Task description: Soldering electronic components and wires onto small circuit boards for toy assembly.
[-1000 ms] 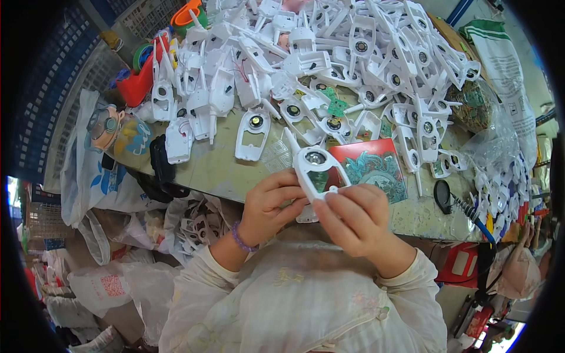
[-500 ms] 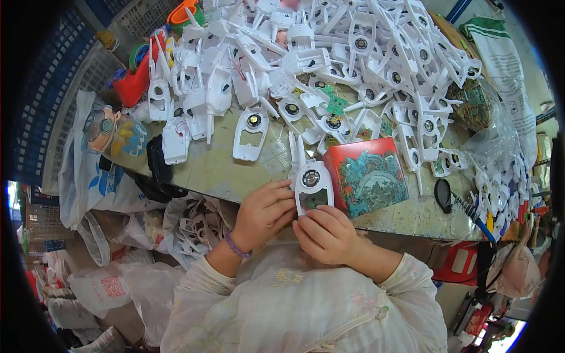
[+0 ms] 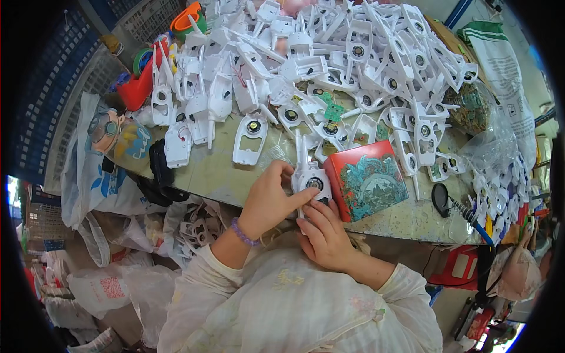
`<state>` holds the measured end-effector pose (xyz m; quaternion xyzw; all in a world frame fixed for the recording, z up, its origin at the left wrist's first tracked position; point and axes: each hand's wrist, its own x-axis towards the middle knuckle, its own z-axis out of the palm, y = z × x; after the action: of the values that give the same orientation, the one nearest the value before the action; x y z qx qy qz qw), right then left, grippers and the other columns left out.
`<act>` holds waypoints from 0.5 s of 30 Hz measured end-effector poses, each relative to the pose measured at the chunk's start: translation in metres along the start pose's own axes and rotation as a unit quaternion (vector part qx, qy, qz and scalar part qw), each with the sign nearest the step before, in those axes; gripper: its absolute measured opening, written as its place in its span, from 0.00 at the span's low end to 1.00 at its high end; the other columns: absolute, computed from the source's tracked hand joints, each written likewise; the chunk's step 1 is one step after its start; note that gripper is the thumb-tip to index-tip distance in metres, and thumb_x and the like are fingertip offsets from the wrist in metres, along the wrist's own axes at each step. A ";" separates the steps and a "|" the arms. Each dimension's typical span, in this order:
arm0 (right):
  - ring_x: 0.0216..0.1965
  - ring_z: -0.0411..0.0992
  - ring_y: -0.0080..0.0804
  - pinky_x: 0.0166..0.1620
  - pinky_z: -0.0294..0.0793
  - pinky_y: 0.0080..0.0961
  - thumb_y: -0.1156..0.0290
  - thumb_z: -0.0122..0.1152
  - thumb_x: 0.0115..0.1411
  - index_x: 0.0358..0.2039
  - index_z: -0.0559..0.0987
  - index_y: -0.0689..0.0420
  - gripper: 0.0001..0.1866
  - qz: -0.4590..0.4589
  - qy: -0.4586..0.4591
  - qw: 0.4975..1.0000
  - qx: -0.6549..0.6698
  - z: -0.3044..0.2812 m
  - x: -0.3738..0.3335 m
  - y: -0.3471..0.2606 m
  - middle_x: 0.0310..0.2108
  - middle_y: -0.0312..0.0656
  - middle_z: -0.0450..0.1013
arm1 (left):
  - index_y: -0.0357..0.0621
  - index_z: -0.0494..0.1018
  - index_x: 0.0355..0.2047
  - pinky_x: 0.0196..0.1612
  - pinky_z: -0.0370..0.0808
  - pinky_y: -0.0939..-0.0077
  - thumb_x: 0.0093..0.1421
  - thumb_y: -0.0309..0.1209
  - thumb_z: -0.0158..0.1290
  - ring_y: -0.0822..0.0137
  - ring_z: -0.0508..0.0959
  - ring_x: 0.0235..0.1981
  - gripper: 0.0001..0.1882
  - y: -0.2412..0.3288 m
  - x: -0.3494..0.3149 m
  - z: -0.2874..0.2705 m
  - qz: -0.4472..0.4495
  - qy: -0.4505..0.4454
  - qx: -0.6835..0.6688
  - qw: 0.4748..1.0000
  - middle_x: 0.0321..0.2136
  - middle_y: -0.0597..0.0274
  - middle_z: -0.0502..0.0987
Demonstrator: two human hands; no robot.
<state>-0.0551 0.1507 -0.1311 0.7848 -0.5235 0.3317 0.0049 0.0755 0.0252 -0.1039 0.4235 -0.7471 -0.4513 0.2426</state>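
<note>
Gripping a white housing [image 3: 303, 176] just above the front edge of the worn, greenish tabletop [image 3: 218, 176], L hand [image 3: 265, 200] w/ thumb pressed on its face near the round dark part [image 3: 315, 183], other fingers mostly hidden; R hand [image 3: 332, 238] fingers close together, bent at its lower end, can't tell re full pinch; red box [image 3: 368, 182] w/ teal pattern just R of it; big pile of white housings [image 3: 376, 53] at back; blue crate [image 3: 50, 88] & white plastic bag [image 3: 76, 182] far L
</note>
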 end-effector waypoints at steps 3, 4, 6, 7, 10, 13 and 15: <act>0.56 0.62 0.52 0.60 0.54 0.55 0.74 0.64 0.48 0.45 0.71 0.60 0.22 -0.006 -0.001 1.000 0.019 0.003 -0.003 0.000 0.52 0.51 0.66 | 0.37 0.57 0.55 0.45 0.73 0.73 0.49 0.23 0.64 0.70 0.73 0.41 0.36 0.001 -0.007 0.008 -0.099 -0.026 -0.393 0.914 0.38 0.58 0.72; 0.56 0.63 0.52 0.59 0.56 0.56 0.74 0.63 0.49 0.45 0.72 0.60 0.20 -0.011 0.007 1.000 0.013 0.004 -0.003 0.001 0.51 0.51 0.66 | 0.34 0.63 0.49 0.44 0.74 0.78 0.52 0.27 0.64 0.74 0.74 0.39 0.28 0.001 -0.009 0.013 -0.089 -0.005 -0.428 0.899 0.36 0.58 0.74; 0.57 0.63 0.51 0.59 0.57 0.56 0.74 0.61 0.50 0.44 0.73 0.61 0.19 -0.021 0.012 1.000 0.015 0.005 -0.003 0.002 0.51 0.52 0.66 | 0.35 0.64 0.49 0.43 0.74 0.78 0.52 0.28 0.63 0.74 0.74 0.39 0.27 -0.003 -0.004 0.009 -0.112 -0.077 -0.448 0.884 0.37 0.60 0.74; 0.57 0.64 0.50 0.59 0.57 0.55 0.74 0.60 0.50 0.44 0.73 0.60 0.18 -0.035 0.000 0.999 0.019 0.006 -0.003 0.002 0.51 0.51 0.66 | 0.35 0.65 0.49 0.43 0.74 0.79 0.52 0.28 0.63 0.74 0.74 0.39 0.27 -0.004 -0.003 0.004 -0.131 -0.152 -0.464 0.863 0.38 0.62 0.74; 0.57 0.64 0.50 0.60 0.57 0.53 0.74 0.60 0.51 0.44 0.74 0.59 0.18 -0.086 -0.017 0.996 0.033 0.000 0.005 0.001 0.51 0.50 0.67 | 0.39 0.66 0.50 0.44 0.74 0.78 0.54 0.24 0.60 0.74 0.75 0.39 0.23 0.002 -0.005 -0.004 -0.171 -0.154 -0.424 0.876 0.39 0.66 0.74; 0.56 0.66 0.48 0.60 0.60 0.48 0.73 0.61 0.51 0.43 0.73 0.56 0.17 -0.156 0.010 0.986 0.053 0.004 0.021 0.002 0.50 0.48 0.69 | 0.41 0.66 0.50 0.43 0.74 0.78 0.54 0.22 0.59 0.73 0.75 0.40 0.23 -0.003 -0.014 -0.024 -0.199 -0.161 -0.529 0.809 0.40 0.65 0.75; 0.54 0.68 0.46 0.58 0.65 0.45 0.72 0.61 0.51 0.43 0.72 0.55 0.17 -0.251 0.065 0.963 0.074 0.002 0.039 -0.003 0.50 0.47 0.70 | 0.41 0.66 0.51 0.40 0.74 0.79 0.52 0.24 0.61 0.75 0.75 0.37 0.26 -0.005 -0.028 -0.048 -0.160 -0.136 -0.514 0.832 0.39 0.66 0.75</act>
<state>-0.0422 0.1197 -0.1114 0.8658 -0.2825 0.4079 0.0641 0.1283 0.0250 -0.0850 0.2858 -0.3548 -0.8557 0.2453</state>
